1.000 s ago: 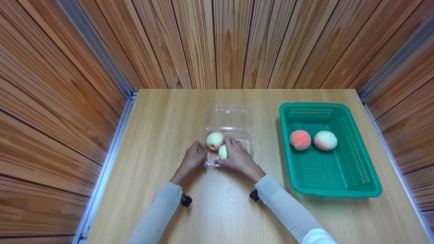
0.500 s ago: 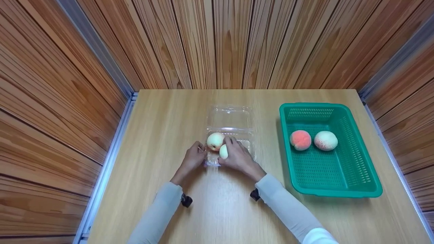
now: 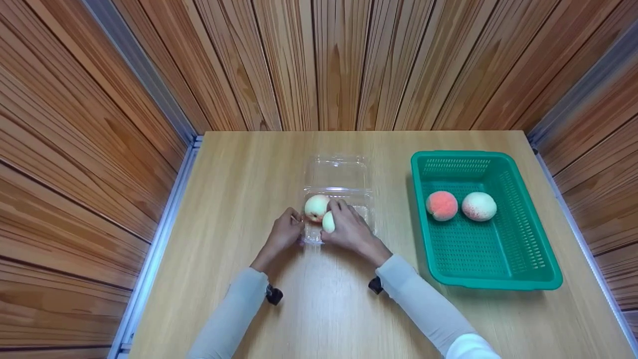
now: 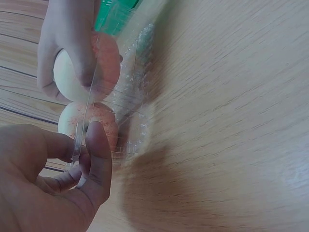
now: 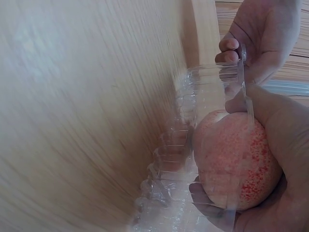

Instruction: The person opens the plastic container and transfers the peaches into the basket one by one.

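Observation:
A clear plastic clamshell box (image 3: pixel 313 233) lies on the table with its lid (image 3: pixel 337 172) laid back, away from the person. My left hand (image 3: pixel 286 230) pinches the rim at the box's near left corner, seen closely in the left wrist view. With fingers curled round it, my right hand (image 3: pixel 353 230) grips a pale peach (image 3: pixel 328 222) low in the near part of the box; its red-speckled side (image 5: pixel 236 159) shows through the plastic wall. Behind and left of it, another pale peach (image 3: pixel 316 208) sits in the box. Whether the held peach touches the bottom I cannot tell.
On the right stands a green basket (image 3: pixel 432 264) holding a pink peach (image 3: pixel 441 206) and a whitish peach (image 3: pixel 479 207). Wooden panels (image 3: pixel 344 65) rise behind the table (image 3: pixel 234 169) and along its sides.
Between the first two frames, the right hand and its peach shift very slightly to the right, along with the box. Both hands keep their hold, and hardly anything moves after that.

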A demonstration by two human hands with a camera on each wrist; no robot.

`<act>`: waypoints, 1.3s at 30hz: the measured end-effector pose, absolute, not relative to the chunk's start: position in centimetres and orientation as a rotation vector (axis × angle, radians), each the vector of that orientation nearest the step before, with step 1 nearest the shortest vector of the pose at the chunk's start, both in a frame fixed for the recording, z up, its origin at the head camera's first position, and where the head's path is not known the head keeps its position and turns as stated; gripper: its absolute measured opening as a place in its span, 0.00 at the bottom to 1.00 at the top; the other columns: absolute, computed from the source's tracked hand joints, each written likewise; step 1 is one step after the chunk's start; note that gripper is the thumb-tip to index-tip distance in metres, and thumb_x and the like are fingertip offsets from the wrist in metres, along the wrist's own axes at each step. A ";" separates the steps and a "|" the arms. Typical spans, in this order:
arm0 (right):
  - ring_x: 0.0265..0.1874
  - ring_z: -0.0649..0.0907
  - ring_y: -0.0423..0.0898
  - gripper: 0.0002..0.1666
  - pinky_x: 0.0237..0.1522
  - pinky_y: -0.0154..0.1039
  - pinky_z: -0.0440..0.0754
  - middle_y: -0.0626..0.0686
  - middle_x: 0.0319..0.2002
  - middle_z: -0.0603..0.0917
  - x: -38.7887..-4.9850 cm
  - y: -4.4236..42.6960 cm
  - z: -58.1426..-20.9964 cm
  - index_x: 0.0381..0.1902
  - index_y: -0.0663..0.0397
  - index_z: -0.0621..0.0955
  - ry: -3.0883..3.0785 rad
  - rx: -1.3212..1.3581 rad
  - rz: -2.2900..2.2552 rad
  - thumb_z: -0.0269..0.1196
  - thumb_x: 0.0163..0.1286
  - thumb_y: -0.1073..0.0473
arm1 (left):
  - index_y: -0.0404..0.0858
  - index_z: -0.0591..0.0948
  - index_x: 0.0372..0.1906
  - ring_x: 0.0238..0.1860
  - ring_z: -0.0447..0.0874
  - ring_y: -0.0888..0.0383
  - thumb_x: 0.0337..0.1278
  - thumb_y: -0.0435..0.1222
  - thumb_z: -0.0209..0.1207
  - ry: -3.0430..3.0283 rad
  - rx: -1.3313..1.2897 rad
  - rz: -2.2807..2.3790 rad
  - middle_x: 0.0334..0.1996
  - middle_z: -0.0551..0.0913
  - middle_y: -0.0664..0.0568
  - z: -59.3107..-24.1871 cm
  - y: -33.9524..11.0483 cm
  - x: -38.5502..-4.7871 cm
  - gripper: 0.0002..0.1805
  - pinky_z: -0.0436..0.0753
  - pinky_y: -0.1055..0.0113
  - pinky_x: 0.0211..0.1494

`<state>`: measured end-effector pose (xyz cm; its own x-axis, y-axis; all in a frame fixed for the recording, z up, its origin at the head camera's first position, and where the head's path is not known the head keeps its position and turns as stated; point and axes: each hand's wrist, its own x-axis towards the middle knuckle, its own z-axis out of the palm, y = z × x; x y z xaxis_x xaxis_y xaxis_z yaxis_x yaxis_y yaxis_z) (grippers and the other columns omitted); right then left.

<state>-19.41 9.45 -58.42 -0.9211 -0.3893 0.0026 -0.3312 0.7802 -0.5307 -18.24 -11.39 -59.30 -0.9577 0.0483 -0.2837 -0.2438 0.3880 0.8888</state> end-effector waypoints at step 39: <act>0.48 0.82 0.59 0.40 0.45 0.54 0.89 0.60 0.52 0.79 -18.8 9.5 -56.0 0.59 0.57 0.74 2.948 -0.685 -0.828 0.81 0.57 0.46 | 0.35 0.75 0.42 0.19 0.76 0.60 0.72 0.30 0.57 2.466 -0.160 1.540 0.25 0.74 0.53 -59.5 -11.3 -18.3 0.03 0.78 0.71 0.22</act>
